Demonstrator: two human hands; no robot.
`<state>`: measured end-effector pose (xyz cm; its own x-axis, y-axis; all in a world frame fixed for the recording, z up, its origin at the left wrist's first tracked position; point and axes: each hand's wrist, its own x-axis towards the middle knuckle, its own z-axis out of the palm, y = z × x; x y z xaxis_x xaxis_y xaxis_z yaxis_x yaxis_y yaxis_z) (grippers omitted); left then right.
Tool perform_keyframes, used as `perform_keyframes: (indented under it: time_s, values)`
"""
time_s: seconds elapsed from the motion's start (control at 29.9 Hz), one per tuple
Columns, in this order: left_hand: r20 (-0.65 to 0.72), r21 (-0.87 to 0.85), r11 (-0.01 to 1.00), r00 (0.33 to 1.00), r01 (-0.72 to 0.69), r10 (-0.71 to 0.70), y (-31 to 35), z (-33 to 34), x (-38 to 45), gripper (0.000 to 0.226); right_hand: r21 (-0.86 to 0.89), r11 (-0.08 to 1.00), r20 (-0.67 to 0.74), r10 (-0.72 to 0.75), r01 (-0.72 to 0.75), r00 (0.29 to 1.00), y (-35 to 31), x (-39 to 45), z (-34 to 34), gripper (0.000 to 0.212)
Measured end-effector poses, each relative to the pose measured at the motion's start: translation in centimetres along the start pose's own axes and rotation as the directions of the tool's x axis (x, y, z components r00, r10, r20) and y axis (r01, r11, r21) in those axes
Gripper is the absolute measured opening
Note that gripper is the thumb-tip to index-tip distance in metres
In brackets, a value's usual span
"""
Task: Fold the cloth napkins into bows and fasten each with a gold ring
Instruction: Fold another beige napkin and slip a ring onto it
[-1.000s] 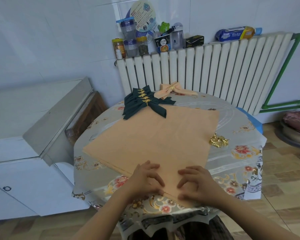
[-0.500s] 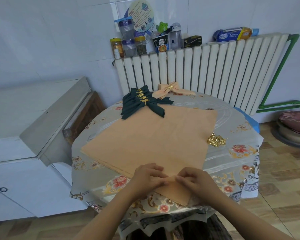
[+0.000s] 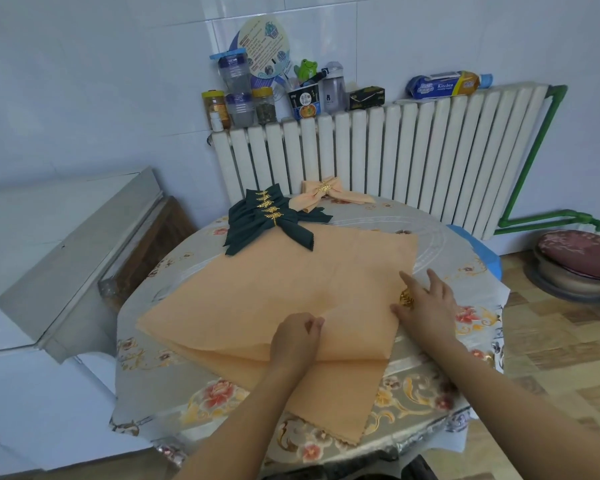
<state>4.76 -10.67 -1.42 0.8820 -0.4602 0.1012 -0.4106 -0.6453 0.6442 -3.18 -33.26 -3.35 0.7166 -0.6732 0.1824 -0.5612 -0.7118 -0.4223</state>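
Note:
A stack of peach napkins [image 3: 257, 292] lies flat on the round table [image 3: 440, 244]. The top napkin's near corner is folded up toward the middle, and my left hand [image 3: 297, 339] pinches that corner there. My right hand [image 3: 428, 301] rests with fingers spread at the stack's right edge. It covers most of the loose gold rings [image 3: 406, 300], and I cannot see it gripping one. At the far side sit several dark green bows [image 3: 264, 223] with gold rings and one peach bow [image 3: 321, 195].
A white radiator [image 3: 395, 150] stands behind the table, with jars, bottles and boxes on top. A white cabinet [image 3: 49, 244] is close on the left. A cushioned stool [image 3: 579, 261] sits on the floor at right. The flowered tablecloth [image 3: 222, 393] hangs over the near edge.
My left hand has carried the top napkin's near corner up toward the middle. My right hand left the corner and moved right onto the gold rings.

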Motion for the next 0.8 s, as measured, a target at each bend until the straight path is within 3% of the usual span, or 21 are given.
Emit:
perform_keyframes:
  time_s: [0.13, 0.27, 0.47, 0.57, 0.8]
  values:
    - [-0.118, 0.015, 1.000, 0.993, -0.005, 0.006, -1.1, 1.7, 0.2, 0.026, -0.060, 0.998, 0.009, -0.034, 0.035, 0.999, 0.7, 2.0, 0.4, 0.044]
    - [-0.194, 0.047, 0.998, 0.980, -0.032, 0.040, -1.7, 2.6, 0.6, 0.025, -0.073, 0.995, -0.065, 0.068, -0.073, 0.996, 2.9, 4.2, -0.1, 0.035]
    - [-0.208, 0.054, 0.998, 0.977, -0.032, 0.043, -1.8, 3.0, 1.2, 0.025, -0.005, 0.996, -0.013, 0.094, -0.094, 0.995, 4.1, 6.0, -0.8, 0.051]
    - [-0.210, 0.053, 0.998, 0.977, -0.035, 0.045, -1.8, 2.9, 1.4, 0.025, -0.061, 0.996, -0.048, 0.056, -0.059, 0.997, 3.8, 5.4, -0.8, 0.059]
    - [-0.191, 0.025, 0.999, 0.981, -0.035, 0.039, -2.0, 2.9, 1.1, 0.027, -0.120, 0.992, -0.041, 0.035, -0.039, 0.999, 3.4, 3.6, -1.4, 0.057]
